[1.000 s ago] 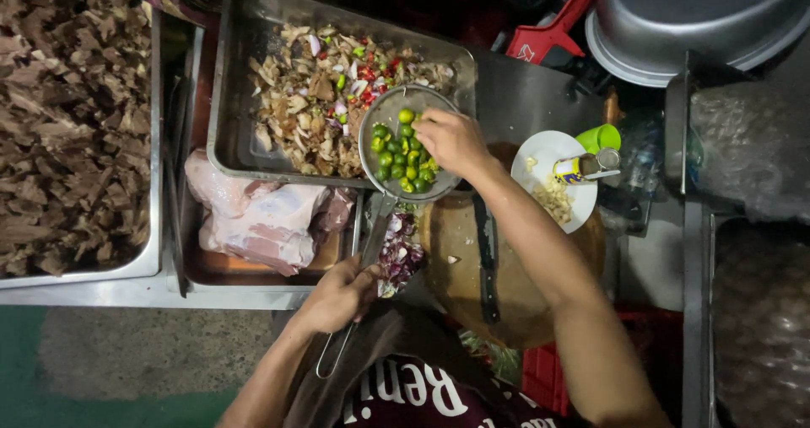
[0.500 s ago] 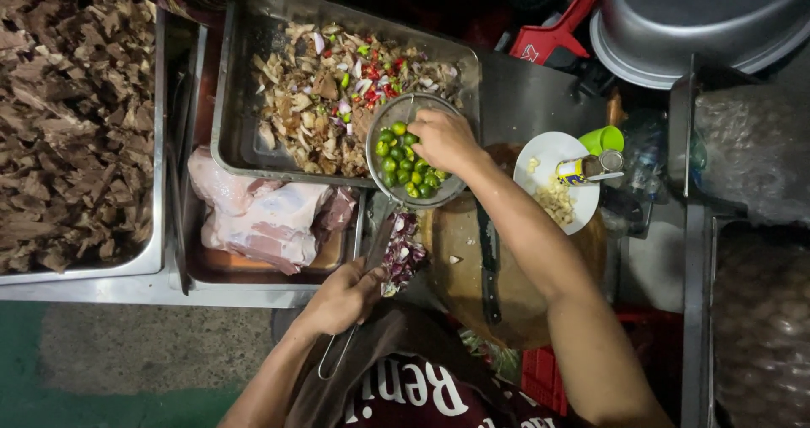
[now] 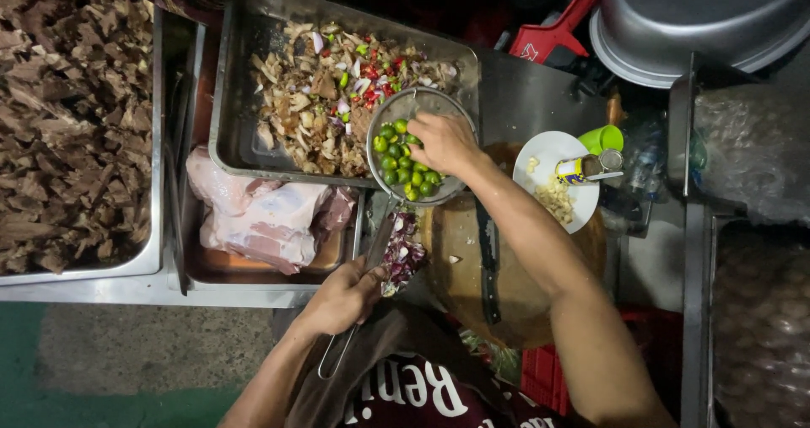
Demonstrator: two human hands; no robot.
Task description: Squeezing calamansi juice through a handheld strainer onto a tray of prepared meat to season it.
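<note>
Strainer and limes now sit higher over the tray corner than a second ago, right hand pressed on the fruit.

Far left, the shredded meat pan [image 3: 76,124] has not moved, nor has the raw meat [image 3: 261,217] beside it. The left hand [image 3: 342,297] is closed round the wire handle of the strainer [image 3: 418,145], as before. That strainer has crept from beside the chopped mix toward the tray [image 3: 245,82], its rim now overlapping it. The right hand [image 3: 443,141] bears down with fingers curled on the limes [image 3: 396,162], so squeezing seems under way. Knife [image 3: 488,259] on the board [image 3: 460,259] and plate [image 3: 544,154] lie untouched at right.
</note>
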